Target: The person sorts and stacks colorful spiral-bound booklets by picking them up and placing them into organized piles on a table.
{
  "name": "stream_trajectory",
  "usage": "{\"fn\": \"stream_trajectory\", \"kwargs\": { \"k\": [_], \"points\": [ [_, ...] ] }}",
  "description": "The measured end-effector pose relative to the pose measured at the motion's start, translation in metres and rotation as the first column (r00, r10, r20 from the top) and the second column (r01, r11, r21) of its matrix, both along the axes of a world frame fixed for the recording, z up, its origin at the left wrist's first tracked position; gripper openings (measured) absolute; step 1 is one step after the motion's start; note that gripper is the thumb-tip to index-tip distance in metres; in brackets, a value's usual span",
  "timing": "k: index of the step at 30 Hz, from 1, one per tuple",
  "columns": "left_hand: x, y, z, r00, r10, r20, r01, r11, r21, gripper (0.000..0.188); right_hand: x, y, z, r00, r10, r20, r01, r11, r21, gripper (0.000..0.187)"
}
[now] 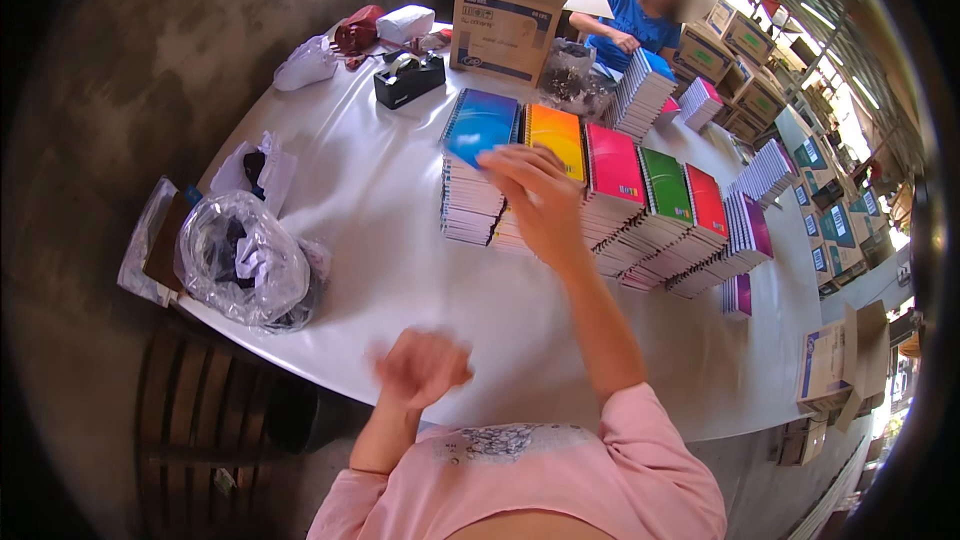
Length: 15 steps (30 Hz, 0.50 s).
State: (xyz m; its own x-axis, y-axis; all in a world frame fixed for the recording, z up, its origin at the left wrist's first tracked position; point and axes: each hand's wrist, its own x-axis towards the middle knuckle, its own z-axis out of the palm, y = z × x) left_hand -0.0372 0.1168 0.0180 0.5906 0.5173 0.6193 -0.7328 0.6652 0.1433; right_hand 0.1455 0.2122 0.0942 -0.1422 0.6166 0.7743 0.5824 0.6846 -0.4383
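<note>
My right hand (pixel 545 198) reaches across the near corner of the blue spiral notebook stack (pixel 482 120) and the yellow notebook stack (pixel 556 132). Its fingers are stretched out and a little apart, slightly blurred; whether the tips touch the blue cover is unclear. Further right in the same row stand stacks with a pink cover (pixel 613 160), a green cover (pixel 664 183) and a red cover (pixel 705 198). My left hand (pixel 422 368) hovers over the white table's (pixel 375 270) near edge, smeared by motion, so its fingers are indistinct.
A black tape dispenser (pixel 410 80) and an open cardboard box (pixel 505 25) stand behind the stacks. At left lies a clear plastic bag (pixel 245 260). Across the table, a person in blue (pixel 640 25) handles more notebooks (pixel 642 95). Cartons (pixel 835 215) are piled at right.
</note>
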Motion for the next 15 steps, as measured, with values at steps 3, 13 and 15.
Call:
{"fn": "stream_trajectory", "kwargs": {
  "k": [3,13,15],
  "points": [
    [0.019,0.021,-0.018,0.967,-0.255,0.001,0.206,0.781,-0.59,0.088,0.04,-0.023,0.01,0.916,0.376,-0.141,-0.392,0.914,-0.103,0.031],
    [0.013,0.035,0.016,0.939,0.011,-0.343,-0.165,0.89,-0.425,0.086,0.078,0.025,-0.014,0.772,-0.33,0.544,0.473,0.869,-0.143,0.053],
    [0.017,0.038,0.018,0.918,0.029,-0.397,-0.218,0.871,-0.441,0.083,0.095,0.033,-0.016,0.72,-0.314,0.619,0.512,0.842,-0.168,0.057]
  ]
}}
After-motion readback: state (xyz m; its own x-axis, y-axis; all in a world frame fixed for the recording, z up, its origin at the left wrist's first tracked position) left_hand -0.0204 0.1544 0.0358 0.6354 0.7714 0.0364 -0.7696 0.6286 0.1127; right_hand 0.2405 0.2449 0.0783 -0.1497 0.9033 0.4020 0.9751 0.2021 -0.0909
